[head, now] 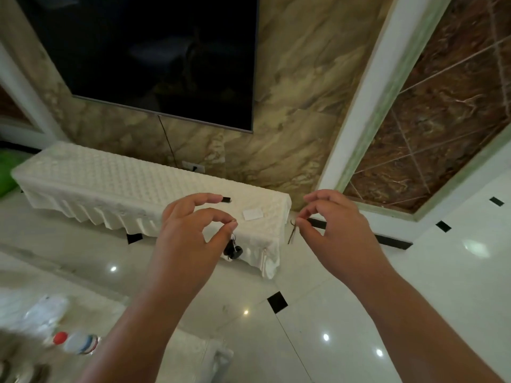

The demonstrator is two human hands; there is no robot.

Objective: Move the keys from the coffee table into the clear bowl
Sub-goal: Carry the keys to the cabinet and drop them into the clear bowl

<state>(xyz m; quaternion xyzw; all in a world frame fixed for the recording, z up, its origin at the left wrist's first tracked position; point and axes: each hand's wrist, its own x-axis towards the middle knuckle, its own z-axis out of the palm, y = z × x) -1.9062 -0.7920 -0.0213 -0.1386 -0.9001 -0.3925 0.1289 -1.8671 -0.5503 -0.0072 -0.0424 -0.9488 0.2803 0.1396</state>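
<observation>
Pinching a ring of black keys [233, 248], the left hand [190, 233] hangs raised; right hand [329, 225] fingers grip a single key [291, 234].

Keys [233, 251] left of single key [291, 234]

No text, label, brand, number or sign can be read anywhere in view. The small white card [253, 214] lying on the cloth-covered stand [110, 183], between and just beyond the two hands, looks blank. The red-capped bottle [76, 342], low and to the left of the left forearm, carries a label too blurred to make out.
</observation>
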